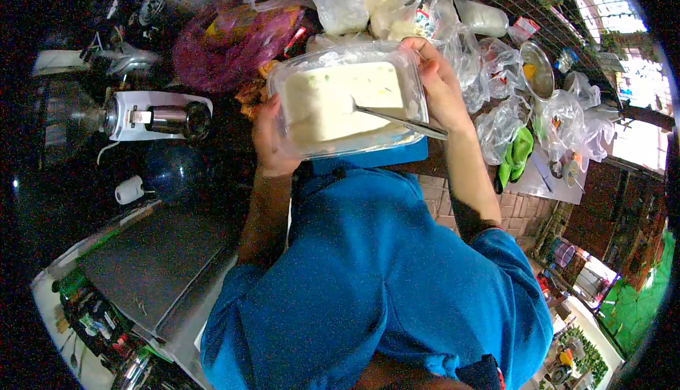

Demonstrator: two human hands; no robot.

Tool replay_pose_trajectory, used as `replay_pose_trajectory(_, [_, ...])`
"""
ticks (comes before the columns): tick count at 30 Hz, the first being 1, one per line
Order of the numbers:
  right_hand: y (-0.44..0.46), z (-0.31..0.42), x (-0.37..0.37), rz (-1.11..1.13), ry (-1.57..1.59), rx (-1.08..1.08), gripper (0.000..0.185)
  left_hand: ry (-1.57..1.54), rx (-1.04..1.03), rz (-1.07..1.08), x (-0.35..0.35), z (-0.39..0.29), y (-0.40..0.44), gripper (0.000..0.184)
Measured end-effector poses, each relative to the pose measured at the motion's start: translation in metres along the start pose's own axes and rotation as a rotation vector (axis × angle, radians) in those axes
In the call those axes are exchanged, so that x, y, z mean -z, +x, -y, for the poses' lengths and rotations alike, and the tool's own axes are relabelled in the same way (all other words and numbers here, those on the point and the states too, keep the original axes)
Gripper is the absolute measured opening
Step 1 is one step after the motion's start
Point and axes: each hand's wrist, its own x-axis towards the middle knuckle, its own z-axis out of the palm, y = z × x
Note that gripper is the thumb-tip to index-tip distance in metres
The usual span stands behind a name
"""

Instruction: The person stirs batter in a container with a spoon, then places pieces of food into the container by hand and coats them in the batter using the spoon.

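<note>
Gripped by left hand (273, 142), right hand (445, 96): clear tub (333, 58), creamy-white contents (322, 103).

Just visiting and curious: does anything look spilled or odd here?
Nothing looks clearly wrong. The left hand and right hand hold the plastic container, with no spill visible; only the metal utensil looks askew, slanting from the pale mixture over the rim.

Both hands are raised in front of the torso (375, 262), well apart. The left hand (273, 138) sits nearer, thumb pointing far, most of its other fingers hidden. The right hand (439, 85) reaches farther, fingers bent leftward in a grip. The left forearm (265, 209), bare and shadowed, runs nearly straight out; the right forearm (471, 167), bare and brighter, slants far and left.
</note>
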Motion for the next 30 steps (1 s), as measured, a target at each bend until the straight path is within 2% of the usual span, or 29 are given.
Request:
replay_pose_trajectory(1, [0.000, 0.003, -0.003, -0.031, -0.059, -0.004, 0.078, 0.004, -0.010, 0.018, -0.004, -0.001, -0.001, 0.051])
replay_pose_trajectory(5, [-0.002, 0.009, -0.008, 0.014, -0.052, -0.007, 0.074, 0.079, -0.093, 0.013, -0.002, -0.002, -0.003, 0.050])
replay_pose_trajectory(7, [-0.003, 0.008, -0.008, 0.003, 0.005, 0.006, 0.058, 0.089, -0.114, 0.081, -0.005, -0.003, -0.002, 0.051])
replay_pose_trajectory(8, [-0.004, 0.007, -0.009, 0.004, 0.005, 0.005, 0.058, 0.088, -0.114, 0.079, -0.004, -0.003, -0.002, 0.051])
replay_pose_trajectory(10, [-0.006, 0.005, -0.010, -0.087, -0.156, 0.047, 0.027, -0.058, 0.000, 0.069, -0.002, -0.002, -0.001, 0.050])
replay_pose_trajectory(14, [-0.005, -0.004, -0.001, -0.060, -0.130, 0.105, 0.026, -0.047, 0.000, 0.040, 0.000, -0.005, -0.002, 0.051])
replay_pose_trajectory(16, [-0.006, 0.000, -0.001, -0.110, -0.286, 0.137, 0.022, 0.018, -0.063, 0.003, -0.007, -0.008, -0.005, 0.051])
replay_pose_trajectory(18, [-0.008, 0.008, -0.006, -0.148, -0.295, 0.122, 0.022, 0.000, -0.061, 0.046, -0.003, -0.010, -0.005, 0.051])
replay_pose_trajectory(20, [-0.009, 0.010, -0.006, -0.102, -0.365, 0.368, 0.024, -0.020, -0.048, 0.088, 0.002, -0.013, -0.002, 0.051])
replay_pose_trajectory(23, [-0.012, 0.017, -0.012, -0.068, -0.397, 0.381, 0.025, -0.136, -0.021, 0.102, 0.001, -0.015, -0.004, 0.052])
replay_pose_trajectory(25, [-0.011, 0.016, -0.014, -0.043, -0.410, 0.390, 0.025, -0.098, -0.133, -0.015, -0.016, -0.017, -0.007, 0.052])
replay_pose_trajectory(27, [-0.012, 0.010, -0.013, -0.008, -0.438, 0.508, 0.023, -0.177, -0.112, 0.054, -0.004, -0.021, -0.005, 0.053])
replay_pose_trajectory(29, [-0.015, 0.012, -0.006, -0.043, -0.512, 0.471, 0.023, -0.254, -0.087, 0.123, 0.004, -0.023, -0.007, 0.054])
replay_pose_trajectory(30, [-0.017, 0.014, -0.008, -0.081, -0.586, 0.433, 0.024, -0.140, -0.100, 0.089, 0.002, -0.024, -0.010, 0.052])
